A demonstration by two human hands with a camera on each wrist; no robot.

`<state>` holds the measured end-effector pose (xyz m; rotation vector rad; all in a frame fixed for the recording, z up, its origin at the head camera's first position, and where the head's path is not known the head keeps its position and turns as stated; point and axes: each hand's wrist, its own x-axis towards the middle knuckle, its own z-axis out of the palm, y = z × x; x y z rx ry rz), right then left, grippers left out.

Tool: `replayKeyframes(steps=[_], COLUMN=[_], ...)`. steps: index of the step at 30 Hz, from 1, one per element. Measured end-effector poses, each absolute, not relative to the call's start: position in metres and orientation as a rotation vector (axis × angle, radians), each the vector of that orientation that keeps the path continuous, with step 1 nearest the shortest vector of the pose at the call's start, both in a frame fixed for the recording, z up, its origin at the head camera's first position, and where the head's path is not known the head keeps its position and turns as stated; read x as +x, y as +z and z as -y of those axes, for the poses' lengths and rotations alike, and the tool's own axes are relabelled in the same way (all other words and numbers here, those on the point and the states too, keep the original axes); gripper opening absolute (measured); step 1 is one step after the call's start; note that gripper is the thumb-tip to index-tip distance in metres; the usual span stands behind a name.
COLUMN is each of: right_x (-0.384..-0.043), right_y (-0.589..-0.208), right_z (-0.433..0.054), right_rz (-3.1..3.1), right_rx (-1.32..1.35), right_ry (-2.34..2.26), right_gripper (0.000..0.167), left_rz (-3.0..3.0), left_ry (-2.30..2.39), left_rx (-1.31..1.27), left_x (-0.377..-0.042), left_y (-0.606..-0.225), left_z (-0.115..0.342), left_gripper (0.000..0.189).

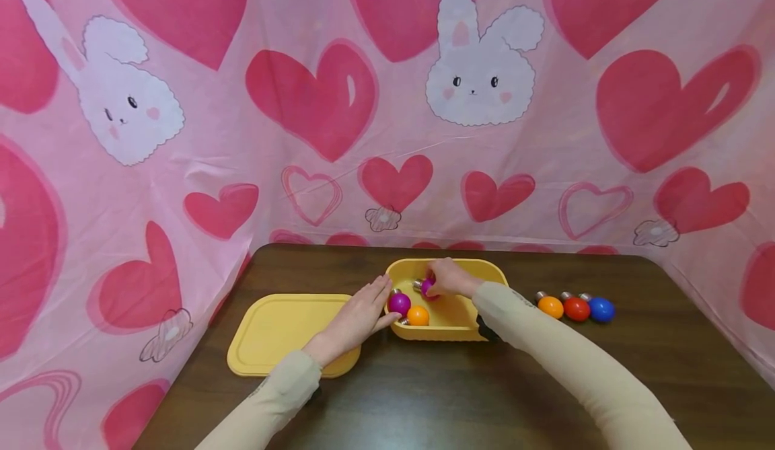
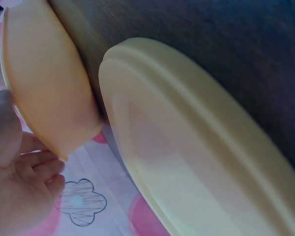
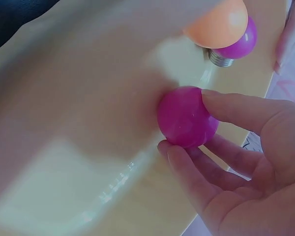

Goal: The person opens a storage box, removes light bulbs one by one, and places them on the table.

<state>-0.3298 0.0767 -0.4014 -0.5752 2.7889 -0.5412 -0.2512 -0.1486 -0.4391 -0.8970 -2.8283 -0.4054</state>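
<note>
Inside the yellow box (image 1: 445, 333), my right hand (image 1: 451, 278) pinches a purple light bulb (image 3: 187, 118) between thumb and fingers. The bulb's metal base points left in the head view. At the box's left end lie another purple bulb (image 1: 399, 304) and an orange bulb (image 1: 418, 316). My left hand (image 1: 357, 312) rests against the left end of the box, fingers extended along the rim and thumb near the front corner. In the left wrist view, its fingertips touch the box's rim.
A yellow lid (image 1: 281, 335) lies flat left of the box, partly under the left forearm. Right of the box, an orange bulb (image 1: 551, 307), a red bulb (image 1: 576, 309) and a blue bulb (image 1: 602, 309) lie in a row on the dark wooden table (image 1: 424, 396). A heart-patterned cloth (image 1: 315, 93) hangs behind.
</note>
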Motion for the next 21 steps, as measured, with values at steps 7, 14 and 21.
replayKeyframes(steps=[7, 14, 21], right_x=[-0.326, -0.319, -0.313], right_y=[-0.397, -0.390, -0.378], right_z=[-0.088, -0.101, -0.121], right_rz=[-2.787, -2.826, -2.856], right_rx=[-0.589, -0.641, -0.667], right_ry=[-0.562, -0.545, -0.580], right_gripper=[0.030, 0.030, 0.032], left_rz=[2.813, 2.771, 2.717], left_ry=[-0.386, -0.363, -0.353], left_rx=[-0.899, -0.917, -0.944], left_x=[-0.253, -0.254, -0.255], left_y=[-0.440, -0.443, -0.443], left_z=[0.147, 0.146, 0.145], left_gripper=[0.070, 0.068, 0.066])
